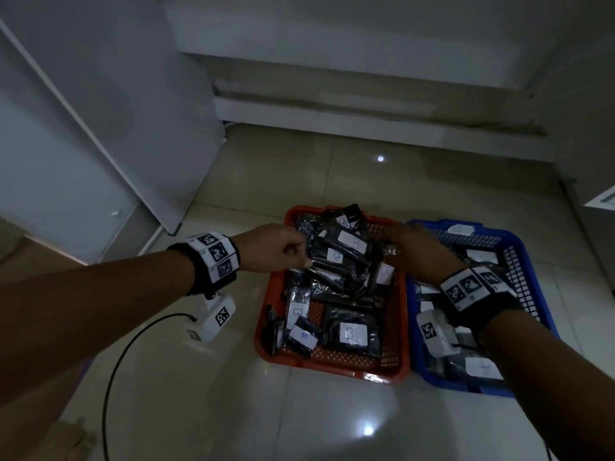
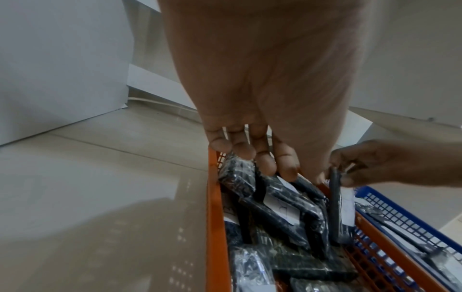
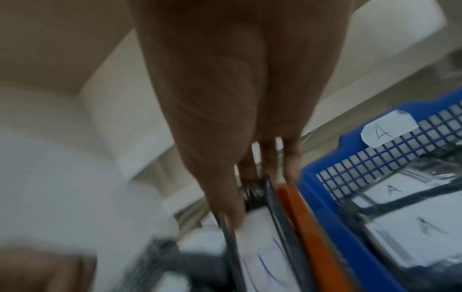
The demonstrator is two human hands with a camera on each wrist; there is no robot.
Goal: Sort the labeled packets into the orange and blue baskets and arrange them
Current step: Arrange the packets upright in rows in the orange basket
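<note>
The orange basket (image 1: 332, 364) (image 2: 215, 217) holds several black packets with white labels, some marked B (image 1: 349, 332). To its right, the blue basket (image 1: 411, 314) (image 3: 325, 189) carries an A tag (image 3: 387, 128) and holds packets marked A (image 3: 425, 227). My left hand (image 1: 296, 257) (image 2: 255, 164) is at the orange basket's left rim, its fingers curled over the ends of the leaning packets (image 2: 275, 197). My right hand (image 1: 392, 242) (image 2: 342, 173) (image 3: 250, 197) pinches one labeled packet (image 2: 335, 207) (image 3: 257, 247) standing on edge against the orange basket's right wall. The right wrist view is blurred.
Both baskets sit side by side on a glossy tiled floor (image 1: 299, 410). A white cabinet (image 1: 100, 128) stands at the left and a wall with a skirting (image 1: 332, 108) runs behind. A black cable (image 1: 133, 344) loops on the floor at the lower left.
</note>
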